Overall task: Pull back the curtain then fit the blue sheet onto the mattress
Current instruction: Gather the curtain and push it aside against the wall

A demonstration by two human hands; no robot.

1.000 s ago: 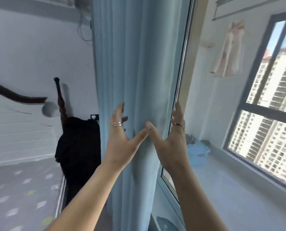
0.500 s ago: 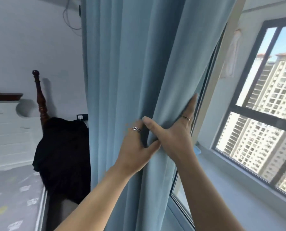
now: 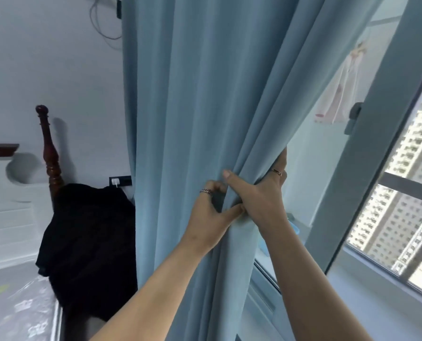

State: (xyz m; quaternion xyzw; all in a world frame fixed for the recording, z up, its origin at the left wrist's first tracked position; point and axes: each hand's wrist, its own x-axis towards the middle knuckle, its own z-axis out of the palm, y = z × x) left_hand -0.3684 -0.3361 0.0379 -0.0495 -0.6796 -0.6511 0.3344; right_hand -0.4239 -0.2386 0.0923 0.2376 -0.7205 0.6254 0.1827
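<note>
Beside the bedroom window (image 3: 399, 205) the curtain (image 3: 192, 114) is hung. Its gathered edge is gripped by the left hand (image 3: 208, 209) and the right hand (image 3: 260, 195). The cloth is judged soft and light, best held by its bunched folds.

Our forearms (image 3: 155, 286) are bare. On our left hand (image 3: 210, 210) we wear a chunky silver chain-link ring (image 3: 205, 191); on our right hand (image 3: 259, 195), a thin dark band ring (image 3: 276, 172) edged with gold.
</note>
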